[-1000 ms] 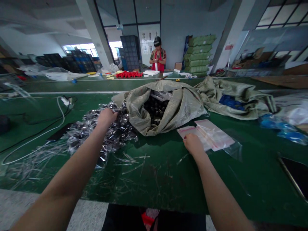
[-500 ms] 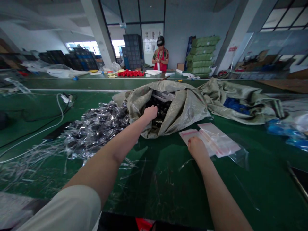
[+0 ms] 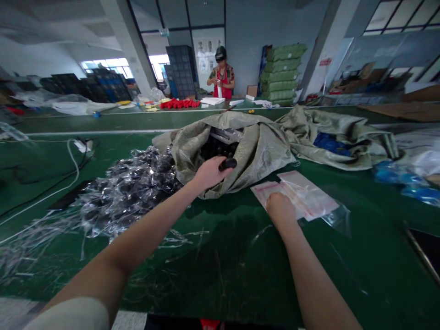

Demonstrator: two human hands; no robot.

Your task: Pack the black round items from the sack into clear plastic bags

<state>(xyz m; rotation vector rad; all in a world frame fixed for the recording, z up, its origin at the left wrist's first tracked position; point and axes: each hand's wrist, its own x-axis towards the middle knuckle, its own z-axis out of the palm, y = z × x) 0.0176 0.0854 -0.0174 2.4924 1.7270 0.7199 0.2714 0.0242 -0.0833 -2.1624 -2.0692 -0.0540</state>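
On the far left of the green bench (image 3: 237, 279), a heap of crumpled clear plastic wrap (image 3: 130, 195) is spread beside a woven sack (image 3: 261, 153). The sack lies open, its mouth turned up and back, and a mass of black pieces (image 3: 220, 147) is packed inside it. A black oblong piece (image 3: 228, 164) is held in the left hand (image 3: 209, 174), just above the sack's front fold. Its long axis lies nearly level, tilted slightly up to the right, and the left grip is closed on it at the fingertips. Farther right, clear plastic bags (image 3: 302, 195) with red-edged strips lie flat on the bench. The right hand (image 3: 281, 211) rests on their near edge, though whether its grip is closed on them cannot be told. Beyond them, a second woven sack (image 3: 354, 142) lies crumpled around blue plastic (image 3: 328, 142).
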